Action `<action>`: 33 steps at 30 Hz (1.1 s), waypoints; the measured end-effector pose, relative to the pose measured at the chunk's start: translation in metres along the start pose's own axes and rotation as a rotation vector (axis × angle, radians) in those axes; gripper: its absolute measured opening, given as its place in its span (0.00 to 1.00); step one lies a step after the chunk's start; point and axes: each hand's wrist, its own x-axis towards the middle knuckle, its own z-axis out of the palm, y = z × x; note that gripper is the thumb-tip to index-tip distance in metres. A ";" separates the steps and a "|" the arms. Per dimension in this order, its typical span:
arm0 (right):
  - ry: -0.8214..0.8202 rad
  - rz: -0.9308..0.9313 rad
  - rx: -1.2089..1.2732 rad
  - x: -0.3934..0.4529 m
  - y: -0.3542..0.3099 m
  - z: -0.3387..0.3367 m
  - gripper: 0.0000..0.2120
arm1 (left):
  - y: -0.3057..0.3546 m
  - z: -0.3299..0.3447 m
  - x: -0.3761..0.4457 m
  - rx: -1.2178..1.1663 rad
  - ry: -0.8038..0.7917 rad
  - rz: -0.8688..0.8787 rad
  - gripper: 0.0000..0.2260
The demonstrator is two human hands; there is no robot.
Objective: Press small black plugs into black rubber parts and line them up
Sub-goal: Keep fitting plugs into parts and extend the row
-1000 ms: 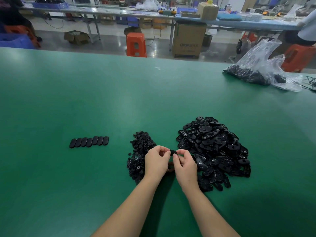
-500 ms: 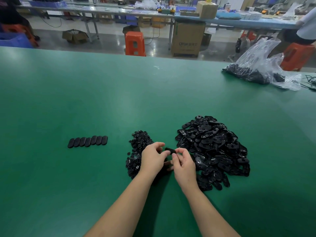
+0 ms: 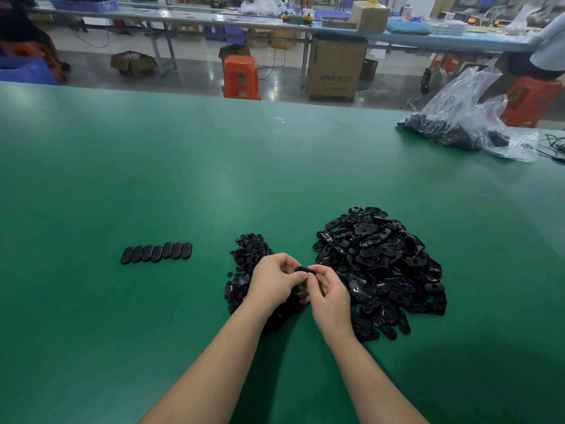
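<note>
Both hands meet over the green worktop (image 3: 153,179), just nearer the camera than the gap between two black heaps. The left hand (image 3: 272,281) and the right hand (image 3: 328,293) hold one black rubber part (image 3: 305,269) between them, fingers of each curled and pinched on its ends; the part sits raised above the worktop, mostly covered by fingertips, so whether a plug is already seated in it cannot be made out.

Left of the hands lies the pile of small plugs (image 3: 249,255), its nearer portion hidden behind the left hand and wrist. Right of the hands spreads the large heap of rubber parts (image 3: 382,264), its near-left edge partly covered by the right hand. Well left of the hands, a row of seven finished parts (image 3: 156,253) lies side by side, touching, each slightly tilted.

Far beyond the heap, towards the worktop's back right edge, a clear plastic bag (image 3: 464,114) holds more black pieces, and a dark cable (image 3: 555,145) is cut off by the frame edge beside it. Behind the worktop stand an orange stool (image 3: 241,76), a cardboard box (image 3: 334,68) with blurred lettering, and a long bench (image 3: 214,16) crowded with small items too indistinct to name.
</note>
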 end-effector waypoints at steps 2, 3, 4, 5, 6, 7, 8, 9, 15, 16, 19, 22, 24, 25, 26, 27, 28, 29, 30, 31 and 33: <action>-0.011 -0.010 -0.024 0.000 -0.001 0.000 0.08 | -0.001 0.001 -0.001 -0.011 -0.006 -0.018 0.06; -0.012 -0.014 -0.035 -0.001 -0.001 -0.001 0.09 | -0.001 0.001 -0.002 -0.006 -0.008 -0.025 0.06; -0.009 -0.016 -0.046 -0.001 -0.001 -0.001 0.09 | 0.000 0.002 -0.002 0.005 -0.012 -0.029 0.05; -0.003 -0.016 -0.058 -0.001 -0.002 -0.002 0.09 | 0.000 0.002 -0.002 0.016 -0.015 -0.031 0.05; 0.002 -0.014 -0.067 -0.001 -0.002 -0.002 0.09 | 0.001 0.002 -0.003 0.026 -0.020 -0.032 0.04; 0.006 -0.013 -0.072 0.000 -0.002 -0.002 0.09 | 0.001 0.002 -0.003 0.033 -0.024 -0.033 0.03; 0.009 -0.012 -0.073 0.000 -0.001 -0.002 0.09 | 0.001 0.002 -0.003 0.038 -0.028 -0.033 0.02; 0.011 -0.013 -0.074 0.000 -0.001 -0.002 0.09 | 0.001 0.002 -0.004 0.040 -0.031 -0.033 0.02; 0.016 -0.026 -0.097 0.000 -0.001 0.000 0.12 | 0.001 0.000 -0.008 0.038 -0.059 -0.044 0.03; 0.017 -0.026 -0.097 0.000 -0.001 0.000 0.12 | 0.001 0.000 -0.008 0.038 -0.062 -0.046 0.03; 0.013 -0.040 -0.102 0.000 0.000 -0.001 0.12 | 0.001 0.000 -0.008 0.030 -0.063 -0.051 0.03; 0.008 -0.042 -0.093 0.000 0.000 -0.001 0.11 | 0.000 0.001 -0.007 0.028 -0.057 -0.062 0.03; 0.007 -0.031 -0.080 0.001 0.001 -0.001 0.10 | -0.001 0.002 -0.007 0.028 -0.054 -0.073 0.03; 0.006 -0.026 -0.080 0.001 0.002 -0.001 0.08 | -0.002 0.003 -0.006 0.028 -0.051 -0.074 0.03; 0.004 -0.022 -0.081 0.001 0.002 -0.001 0.08 | -0.002 0.003 -0.006 0.030 -0.046 -0.072 0.03; 0.004 -0.019 -0.081 0.001 0.003 -0.001 0.07 | -0.002 0.004 -0.006 0.036 -0.040 -0.069 0.03; 0.006 -0.018 -0.082 0.002 0.004 -0.001 0.07 | -0.002 0.005 -0.006 0.043 -0.032 -0.064 0.03; 0.009 -0.019 -0.086 0.002 0.004 -0.002 0.07 | -0.001 0.006 -0.006 0.050 -0.023 -0.058 0.03; 0.011 -0.022 -0.091 0.002 0.004 -0.002 0.07 | -0.001 0.007 -0.007 0.055 -0.014 -0.053 0.03; 0.012 -0.025 -0.097 0.002 0.004 -0.002 0.07 | 0.000 0.008 -0.007 0.060 -0.005 -0.049 0.03; 0.010 -0.033 -0.108 0.002 0.004 -0.002 0.08 | 0.001 0.009 -0.009 0.069 0.009 -0.042 0.03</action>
